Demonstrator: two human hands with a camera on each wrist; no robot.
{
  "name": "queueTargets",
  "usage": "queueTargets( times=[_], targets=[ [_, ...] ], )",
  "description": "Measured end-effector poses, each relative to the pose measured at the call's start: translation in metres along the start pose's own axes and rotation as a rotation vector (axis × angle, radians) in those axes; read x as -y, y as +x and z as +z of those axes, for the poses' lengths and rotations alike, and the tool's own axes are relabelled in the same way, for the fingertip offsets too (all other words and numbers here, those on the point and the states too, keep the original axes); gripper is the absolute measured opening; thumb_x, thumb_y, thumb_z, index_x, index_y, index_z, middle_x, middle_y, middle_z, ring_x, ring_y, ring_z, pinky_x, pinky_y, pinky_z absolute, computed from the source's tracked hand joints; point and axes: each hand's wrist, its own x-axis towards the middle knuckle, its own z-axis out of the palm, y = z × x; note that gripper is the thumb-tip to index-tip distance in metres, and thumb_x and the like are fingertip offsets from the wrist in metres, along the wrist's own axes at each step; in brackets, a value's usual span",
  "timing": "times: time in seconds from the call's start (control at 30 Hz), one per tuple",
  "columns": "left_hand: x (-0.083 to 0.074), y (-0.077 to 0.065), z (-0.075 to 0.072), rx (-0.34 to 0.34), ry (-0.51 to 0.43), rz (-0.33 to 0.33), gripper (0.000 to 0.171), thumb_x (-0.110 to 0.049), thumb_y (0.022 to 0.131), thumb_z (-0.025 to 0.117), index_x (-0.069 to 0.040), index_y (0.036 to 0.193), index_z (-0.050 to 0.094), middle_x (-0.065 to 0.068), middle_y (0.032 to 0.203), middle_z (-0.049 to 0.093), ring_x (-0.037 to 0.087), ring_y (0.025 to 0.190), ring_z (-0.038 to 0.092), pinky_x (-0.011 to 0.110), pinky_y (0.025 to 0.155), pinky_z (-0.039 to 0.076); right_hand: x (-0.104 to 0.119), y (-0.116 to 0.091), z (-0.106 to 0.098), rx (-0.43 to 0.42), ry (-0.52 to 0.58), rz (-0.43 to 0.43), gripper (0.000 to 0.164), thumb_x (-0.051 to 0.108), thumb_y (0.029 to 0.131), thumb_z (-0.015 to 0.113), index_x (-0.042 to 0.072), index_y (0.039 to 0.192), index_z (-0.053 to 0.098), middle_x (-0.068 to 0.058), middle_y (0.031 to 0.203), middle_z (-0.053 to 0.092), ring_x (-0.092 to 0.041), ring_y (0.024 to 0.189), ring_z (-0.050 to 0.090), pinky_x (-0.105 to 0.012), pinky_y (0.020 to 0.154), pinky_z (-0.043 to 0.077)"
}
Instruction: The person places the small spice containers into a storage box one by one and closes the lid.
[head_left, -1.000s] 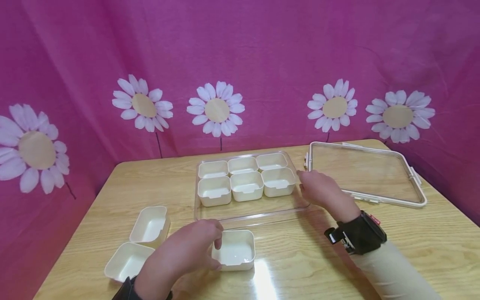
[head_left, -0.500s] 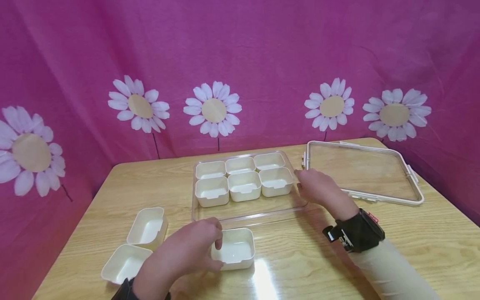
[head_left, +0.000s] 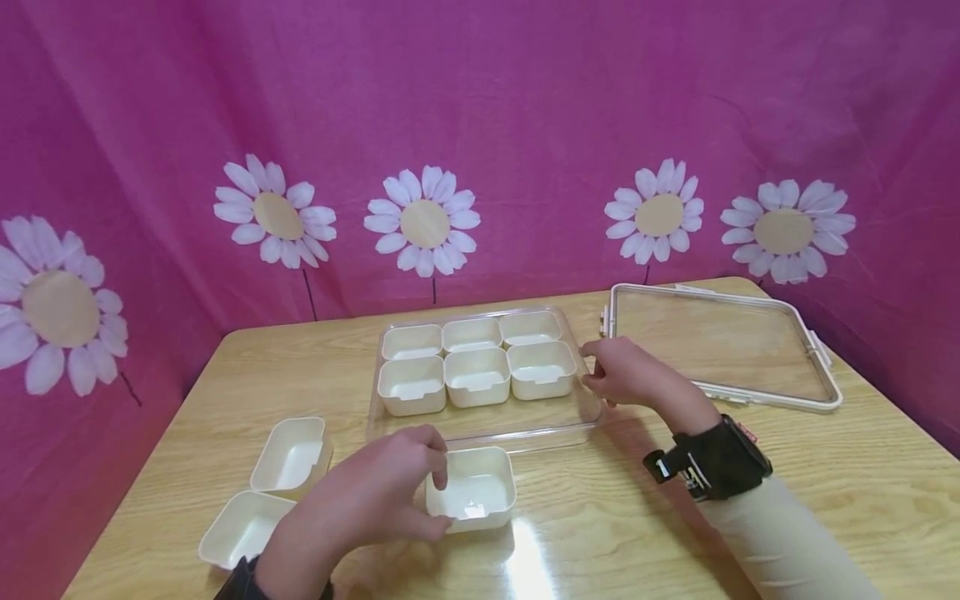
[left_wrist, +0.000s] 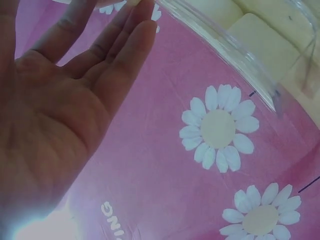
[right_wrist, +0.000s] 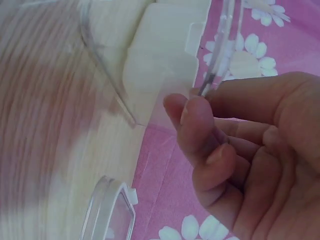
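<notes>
In the head view my left hand (head_left: 382,487) holds a small cream plastic bin (head_left: 474,492) by its left side, thumb at the near rim and fingers at the far side. A clear plastic box (head_left: 517,435) lies just beyond it, with two rows of similar bins (head_left: 477,377) inside and a bare strip along its near side. My right hand (head_left: 630,377) pinches the box's right rim; in the right wrist view, the thumb and fingertips meet on that rim (right_wrist: 220,55). Only part of the left hand (left_wrist: 65,95) shows in the left wrist view.
Two more cream bins, one farther back (head_left: 291,454) and one nearer (head_left: 243,527), stand at the table's left. A clear lid with a white frame (head_left: 720,389) lies at the right. Behind the wooden table (head_left: 600,533) hangs a pink flowered cloth (head_left: 517,125).
The clear box with its bins has shifted slightly left and toward me, my right hand moving with it. The bin in my left hand has moved a little away from me.
</notes>
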Motion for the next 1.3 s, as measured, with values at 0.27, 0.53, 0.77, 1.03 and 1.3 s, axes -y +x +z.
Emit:
queueTargets(
  times=[0.27, 0.53, 0.77, 1.03, 1.3],
  targets=[
    [0.001, -0.005, -0.010, -0.096, 0.006, 0.039, 0.024, -0.026, 0.073, 0.086, -0.013, 0.085, 0.071, -0.004, 0.104, 0.061, 0.010, 0.082, 0.061, 0.026, 0.074, 0.053, 0.010, 0.008, 0.011, -0.008, -0.029, 0.026, 0.036, 0.000, 0.093, 0.065, -0.015, 0.124, 0.056, -0.009, 0.068, 0.061, -0.015, 0.055, 0.059, -0.028, 0.054, 0.048],
    [-0.001, 0.004, -0.025, -0.177, -0.018, 0.040, 0.022, -0.024, 0.076, 0.086, -0.012, 0.087, 0.071, -0.001, 0.106, 0.062, 0.015, 0.094, 0.062, 0.030, 0.080, 0.055, 0.010, 0.009, 0.021, -0.013, -0.069, 0.041, 0.026, 0.001, 0.092, 0.067, -0.010, 0.115, 0.060, -0.007, 0.068, 0.059, -0.015, 0.055, 0.059, -0.028, 0.054, 0.047],
    [-0.002, 0.031, -0.030, -0.172, -0.045, -0.023, 0.020, -0.020, 0.077, 0.086, -0.009, 0.087, 0.074, 0.005, 0.113, 0.066, 0.018, 0.093, 0.063, 0.031, 0.079, 0.053, 0.010, 0.007, 0.022, -0.039, -0.107, 0.018, 0.018, 0.001, 0.091, 0.067, -0.007, 0.107, 0.062, -0.004, 0.063, 0.056, -0.013, 0.052, 0.056, -0.028, 0.053, 0.044],
    [0.007, 0.052, -0.020, -0.210, -0.043, -0.026, 0.017, -0.016, 0.079, 0.086, -0.006, 0.085, 0.074, 0.013, 0.124, 0.062, 0.012, 0.079, 0.061, 0.028, 0.074, 0.052, 0.011, 0.003, 0.018, -0.082, -0.172, 0.009, 0.010, 0.001, 0.088, 0.068, -0.003, 0.095, 0.062, -0.002, 0.064, 0.051, -0.016, 0.058, 0.051, -0.031, 0.056, 0.042],
    [0.009, 0.062, -0.013, -0.193, -0.042, -0.034, 0.009, -0.012, 0.081, 0.084, -0.007, 0.079, 0.077, 0.018, 0.133, 0.060, 0.029, 0.119, 0.058, 0.034, 0.085, 0.055, 0.014, 0.000, 0.012, -0.106, -0.207, 0.002, 0.008, 0.001, 0.088, 0.067, -0.001, 0.092, 0.061, -0.002, 0.066, 0.049, -0.018, 0.061, 0.047, -0.033, 0.057, 0.041]
  ],
)
